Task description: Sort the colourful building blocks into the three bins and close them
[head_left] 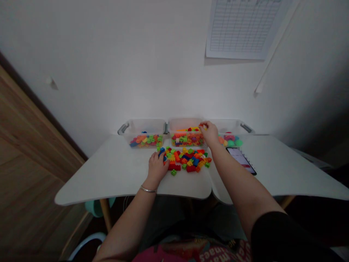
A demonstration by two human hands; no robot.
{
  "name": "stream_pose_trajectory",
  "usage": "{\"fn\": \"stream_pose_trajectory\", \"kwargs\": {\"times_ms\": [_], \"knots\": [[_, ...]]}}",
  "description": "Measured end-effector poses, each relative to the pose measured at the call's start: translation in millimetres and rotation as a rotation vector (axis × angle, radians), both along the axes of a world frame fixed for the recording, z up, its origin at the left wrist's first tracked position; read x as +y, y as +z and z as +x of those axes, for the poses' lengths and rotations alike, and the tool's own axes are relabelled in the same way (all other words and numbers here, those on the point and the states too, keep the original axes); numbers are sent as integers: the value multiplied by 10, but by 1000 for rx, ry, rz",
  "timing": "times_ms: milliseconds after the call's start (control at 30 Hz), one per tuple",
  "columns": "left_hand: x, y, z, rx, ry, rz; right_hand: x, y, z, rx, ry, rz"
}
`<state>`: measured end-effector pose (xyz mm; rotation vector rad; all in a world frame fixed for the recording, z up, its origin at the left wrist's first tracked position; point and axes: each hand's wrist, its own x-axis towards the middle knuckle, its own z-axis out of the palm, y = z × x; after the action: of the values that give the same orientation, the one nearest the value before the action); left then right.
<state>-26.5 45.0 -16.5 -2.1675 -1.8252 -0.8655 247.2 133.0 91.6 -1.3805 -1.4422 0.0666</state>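
Note:
A loose pile of toy building blocks (188, 160) in red, orange, yellow, green and blue lies on the white table. At the pile's left edge, my left hand (157, 166) is closed with its fingers curled on a blue building block (161, 150). My right hand (210, 134) reaches over the right end of the middle clear bin (185, 123), its thumb and fingers pinched together. A small orange-red building block (201, 126) shows at those fingertips. More blocks fill the lower part of the middle bin.
A left clear bin (147, 125) and a right clear bin (226, 125) also hold colourful pieces, with grey handles at their outer ends. A phone (242, 161) lies right of my right forearm. Behind the table (109, 174) stands a wall with a printed sheet (242, 29).

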Motion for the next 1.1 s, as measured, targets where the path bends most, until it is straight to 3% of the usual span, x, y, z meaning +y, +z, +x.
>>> {"fn": "stream_pose_trajectory", "kwargs": {"times_ms": [200, 367, 533, 767, 900, 1100], "knots": [[9, 5, -1, 0, 2, -10, 14, 23, 106, -140, 154, -43], [6, 18, -1, 14, 4, -12, -188, -40, 227, 11, 209, 91], [-5, 31, 11, 10, -4, -7, -538, -436, 300, 222, 8, 53], [-3, 19, 35, -5, -5, 8, -754, -1028, 424, 49, 12, -234], [-9, 29, 37, 4, -19, 5, -839, -1160, 455, 67, 33, -321], [-10, 27, 35, 0, -15, 1, -972, -1226, 498, -8, 21, -285]]}}
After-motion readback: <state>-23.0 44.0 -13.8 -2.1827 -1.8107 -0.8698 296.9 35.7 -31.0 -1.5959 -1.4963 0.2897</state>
